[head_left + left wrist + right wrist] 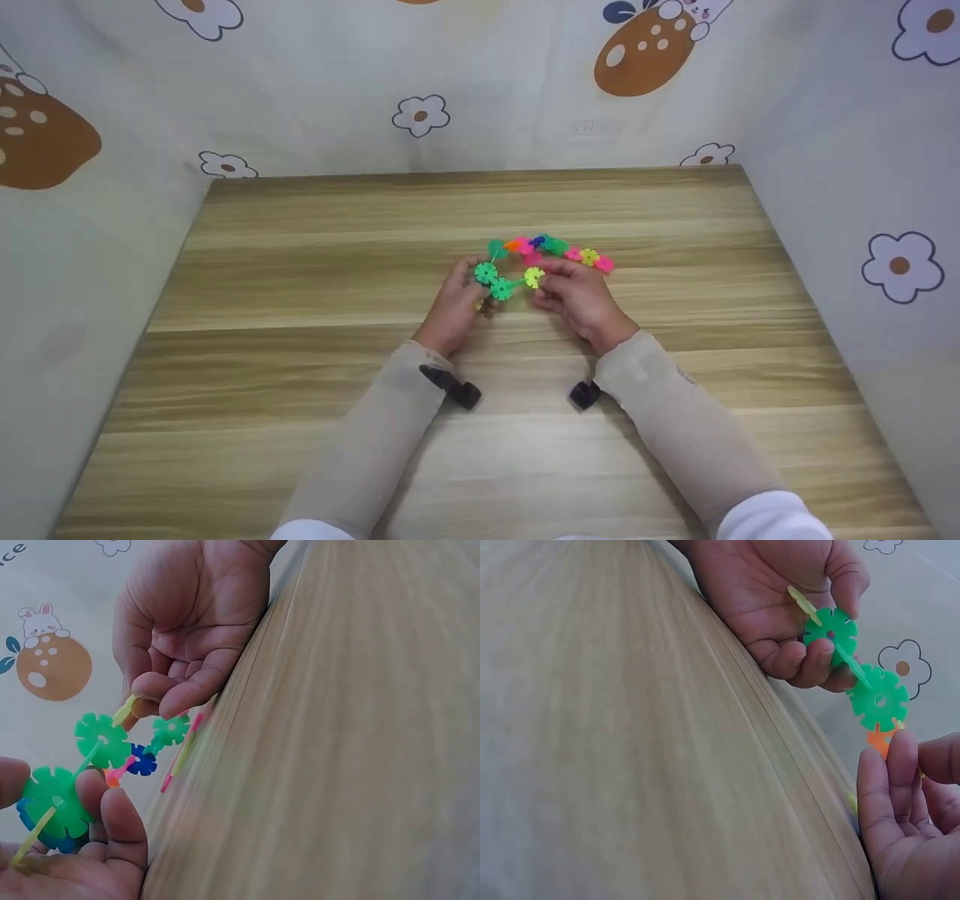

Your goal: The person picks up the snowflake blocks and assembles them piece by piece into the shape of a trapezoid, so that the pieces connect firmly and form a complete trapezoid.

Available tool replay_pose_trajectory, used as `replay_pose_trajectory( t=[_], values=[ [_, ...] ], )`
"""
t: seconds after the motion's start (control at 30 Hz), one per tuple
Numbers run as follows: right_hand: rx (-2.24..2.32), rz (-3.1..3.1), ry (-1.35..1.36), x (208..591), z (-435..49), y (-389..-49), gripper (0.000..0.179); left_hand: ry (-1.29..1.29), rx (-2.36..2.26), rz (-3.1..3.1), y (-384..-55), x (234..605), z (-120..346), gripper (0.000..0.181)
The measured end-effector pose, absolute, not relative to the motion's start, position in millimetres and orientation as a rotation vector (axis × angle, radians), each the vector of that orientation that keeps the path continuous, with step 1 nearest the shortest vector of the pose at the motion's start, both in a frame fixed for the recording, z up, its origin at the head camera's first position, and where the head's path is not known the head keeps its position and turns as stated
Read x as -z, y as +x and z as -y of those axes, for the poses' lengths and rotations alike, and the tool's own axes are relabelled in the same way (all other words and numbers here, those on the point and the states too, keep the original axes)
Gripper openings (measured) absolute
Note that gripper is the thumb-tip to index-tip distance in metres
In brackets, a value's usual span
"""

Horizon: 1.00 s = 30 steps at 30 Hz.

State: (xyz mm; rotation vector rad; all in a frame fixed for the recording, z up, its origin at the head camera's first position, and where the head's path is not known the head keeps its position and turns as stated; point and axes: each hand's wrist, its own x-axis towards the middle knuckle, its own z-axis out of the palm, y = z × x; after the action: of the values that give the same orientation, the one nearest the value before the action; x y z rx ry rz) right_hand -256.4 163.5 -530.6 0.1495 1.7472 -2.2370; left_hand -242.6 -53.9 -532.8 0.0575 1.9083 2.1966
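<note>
A chain of notched plastic snowflake discs curves between the hands over the table. My left hand [452, 306] pinches the chain at a green snowflake disc [58, 801]; a yellow disc [803, 604] juts from that part, over the palm in the right wrist view. Between finger and thumb, my right hand [589, 301] holds a yellow snowflake disc [534, 277], which meets another green disc [879, 699]. Behind the hands, the chain runs on through orange, pink, a blue disc [141, 760] and green, ending in a pink disc [604, 264] at the right. Fingers hide some joints.
The wood-grain table [300, 247] spreads on all sides of the hands. A pale patterned curtain [322, 97] stands along its back and sides. Black camera mounts [585, 394] hang at both wrists near the sleeves.
</note>
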Motion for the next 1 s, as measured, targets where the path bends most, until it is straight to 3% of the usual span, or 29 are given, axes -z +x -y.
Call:
replay_pose_trajectory(
  t=[1.0],
  values=[
    [2.162, -1.861, 0.119, 532.9, -160.7, -256.2, 0.039, 0.076, -2.123, -1.939, -244.4, 534.8, 53.8, 0.052]
  ],
)
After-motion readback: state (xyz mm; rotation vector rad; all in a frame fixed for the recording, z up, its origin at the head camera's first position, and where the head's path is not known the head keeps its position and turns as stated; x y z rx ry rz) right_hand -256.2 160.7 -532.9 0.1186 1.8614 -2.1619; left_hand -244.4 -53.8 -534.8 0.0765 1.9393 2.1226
